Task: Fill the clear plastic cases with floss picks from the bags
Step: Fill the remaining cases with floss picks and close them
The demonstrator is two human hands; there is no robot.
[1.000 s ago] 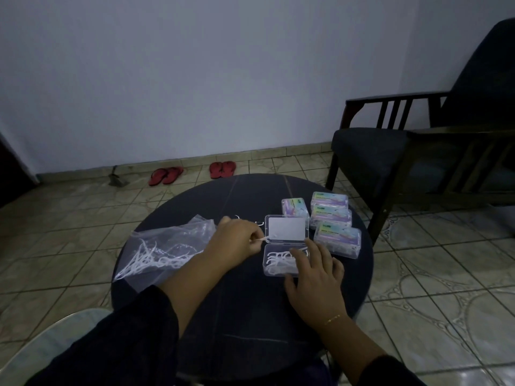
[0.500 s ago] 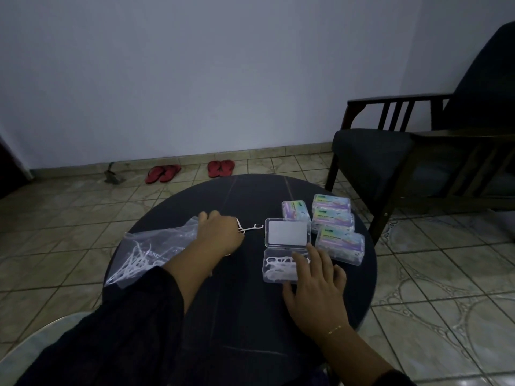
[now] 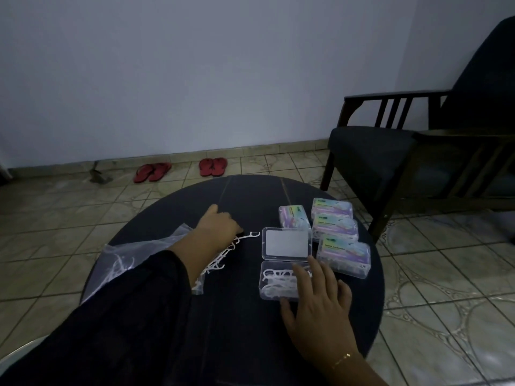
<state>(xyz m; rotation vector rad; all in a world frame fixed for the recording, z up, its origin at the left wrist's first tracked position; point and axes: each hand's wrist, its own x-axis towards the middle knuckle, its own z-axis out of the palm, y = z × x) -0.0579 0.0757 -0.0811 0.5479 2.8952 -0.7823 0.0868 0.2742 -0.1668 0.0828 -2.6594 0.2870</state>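
On the round dark table (image 3: pixel 245 196), four closed cases (image 3: pixel 334 229) with colourful labels sit at about two o'clock from the table's middle: one small case at the back left, three more stacked in a row running toward the near right. White picks show through their clear walls, so I judge these four already filled and shut.

The open case (image 3: pixel 281 282) lies just beside them, toward four o'clock from the table's middle, with its lid (image 3: pixel 287 243) folded back flat at twelve o'clock of the tray. A layer of white floss picks lies in the tray, but the tray looks only partly filled; this case seems to be the one in hand.

The right hand (image 3: pixel 320 296) rests with fingers spread and straight, its fingertips on the right part of the open tray and its thumb against the near edge, steadying it rather than clasping it.

The left hand (image 3: pixel 220 227) reaches out at about ten o'clock of the open case, knuckles up, over a loose scatter of floss picks (image 3: pixel 223 257) lying on the table between the bag and the case. Its fingers curl downward, but whether they pinch a pick I cannot tell, since the fingertips are hidden.

The plastic bag (image 3: pixel 131 254) lies at nine o'clock, partly under the left sleeve, with more picks visible inside.

Left to do, by my reading: move the loose picks and the bag's remainder into the open case and close it.
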